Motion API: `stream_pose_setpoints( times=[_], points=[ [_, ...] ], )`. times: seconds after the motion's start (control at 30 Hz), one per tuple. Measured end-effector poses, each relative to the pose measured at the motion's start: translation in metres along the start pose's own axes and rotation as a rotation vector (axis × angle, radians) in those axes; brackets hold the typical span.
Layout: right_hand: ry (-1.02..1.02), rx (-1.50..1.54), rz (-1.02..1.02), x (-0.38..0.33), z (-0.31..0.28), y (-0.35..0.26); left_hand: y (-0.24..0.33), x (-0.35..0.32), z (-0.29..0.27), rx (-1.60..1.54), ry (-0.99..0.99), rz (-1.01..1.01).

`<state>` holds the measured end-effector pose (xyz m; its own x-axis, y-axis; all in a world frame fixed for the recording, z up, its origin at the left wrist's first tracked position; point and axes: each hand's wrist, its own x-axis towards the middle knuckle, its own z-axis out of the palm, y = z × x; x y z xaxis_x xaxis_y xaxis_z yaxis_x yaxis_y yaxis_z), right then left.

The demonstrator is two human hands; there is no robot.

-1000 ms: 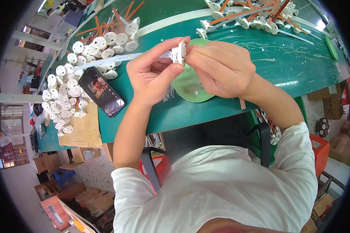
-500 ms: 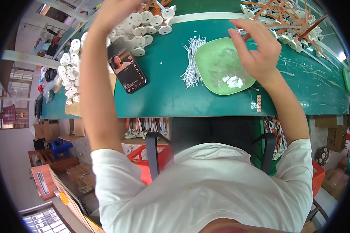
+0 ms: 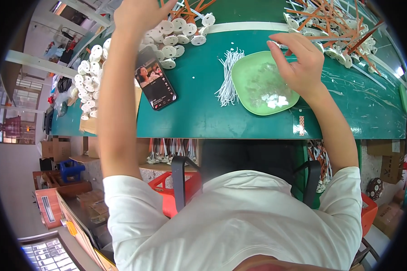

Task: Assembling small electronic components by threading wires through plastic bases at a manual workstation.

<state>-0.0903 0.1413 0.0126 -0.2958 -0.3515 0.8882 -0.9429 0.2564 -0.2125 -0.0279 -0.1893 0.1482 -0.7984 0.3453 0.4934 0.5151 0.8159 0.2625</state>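
My left hand (image 3: 142, 16) is stretched out at the upper left, beside a pile of white round discs with stems (image 3: 169, 39). One of its digits points right; the others run past the top edge, and I see nothing held in it. Over the right part of a light green plate (image 3: 248, 101) hovers my right hand (image 3: 303, 63), thumb and forefinger apart, with nothing visible between them. Small clear and white pieces (image 3: 276, 100) lie in the plate. Next to its left side is a bundle of thin white cords (image 3: 228, 81).
A lit phone (image 3: 157, 86) lies near my left forearm. More white discs (image 3: 88, 83) fill the left side. Discs with orange and white strips (image 3: 334, 31) are heaped at the far right. The green table's front edge (image 3: 239, 137) runs before my lap.
The table and its things have shifted slightly right and down in view. My left hand has come a little lower and its digit points further right. My right hand stays over the plate.
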Motion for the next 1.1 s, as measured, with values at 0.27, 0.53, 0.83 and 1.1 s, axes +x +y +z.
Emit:
stream_pose_setpoints(
  times=[0.27, 0.53, 0.83, 1.1],
  points=[
    [-0.169, -0.339, 0.096, 0.032, -0.072, 0.057, 0.034, -0.018, 0.183, -0.243, 0.472, -0.257],
    [0.576, -0.593, 0.656, 0.006, -0.175, 0.09, 0.02, -0.042, 0.206, -0.328, 0.249, -0.25],
    [0.026, -0.7, 0.723, -0.021, -0.148, 0.166, 0.031, -0.035, 0.206, -0.319, 0.312, -0.176],
    [-0.223, -0.604, 0.757, -0.016, -0.156, 0.18, 0.03, -0.037, 0.204, -0.369, 0.302, -0.215]
  ],
)
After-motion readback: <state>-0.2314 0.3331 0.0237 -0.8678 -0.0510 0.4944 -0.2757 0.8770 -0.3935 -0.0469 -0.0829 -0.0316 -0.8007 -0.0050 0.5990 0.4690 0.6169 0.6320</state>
